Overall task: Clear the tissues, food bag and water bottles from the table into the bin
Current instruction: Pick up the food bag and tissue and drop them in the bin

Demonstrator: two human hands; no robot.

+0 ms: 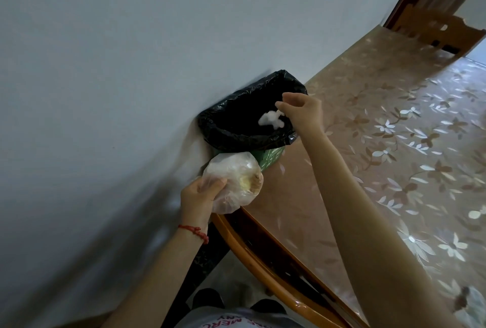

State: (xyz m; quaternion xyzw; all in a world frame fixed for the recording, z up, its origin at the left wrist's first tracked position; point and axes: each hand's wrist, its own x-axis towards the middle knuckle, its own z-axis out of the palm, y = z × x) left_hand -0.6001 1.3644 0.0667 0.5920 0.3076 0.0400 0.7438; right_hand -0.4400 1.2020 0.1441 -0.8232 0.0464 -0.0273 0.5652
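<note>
A green bin (271,160) lined with a black bag (236,138) stands on the table's left edge against the wall. My right hand (302,112) hovers over its mouth with thumb and fingers spread apart. A crumpled white tissue (271,120) sits just beneath those fingertips, inside the liner's opening. My left hand (197,196) grips a clear plastic food bag (236,180) with yellowish scraps inside, held just in front of the bin and below its rim. No water bottles are in view.
The table (394,143) has a glossy floral cover and a rounded wooden rim (257,256). A wooden chair (436,33) stands at its far end. A pale wall (105,64) runs along the left. My feet show at the bottom.
</note>
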